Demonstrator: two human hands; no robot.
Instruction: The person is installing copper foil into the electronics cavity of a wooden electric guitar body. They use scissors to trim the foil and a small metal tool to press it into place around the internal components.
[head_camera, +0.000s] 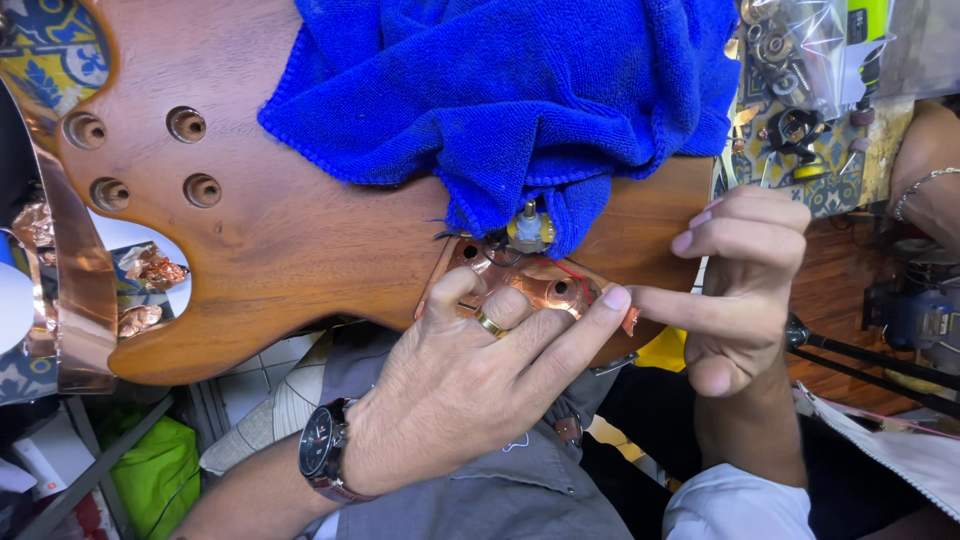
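A brown wooden guitar body (290, 230) lies across my lap, its back up, with several round holes at the left. A copper-lined cavity (540, 285) sits at its lower edge, with a small brass-coloured part (530, 228) and a red wire above it. My left hand (470, 380), wearing a ring and a wristwatch, rests on the cavity's edge with fingers spread. My right hand (740, 290) points its index finger into the cavity's right rim, touching the copper foil. A blue towel (510, 80) covers the upper body.
A roll of copper tape (70, 280) and crumpled copper scraps (150, 270) lie at the left. Bags of small metal hardware (790, 50) sit on a patterned surface at the top right. Another person's arm with a bracelet (925, 180) shows at the right edge. A green bag (150, 470) is below.
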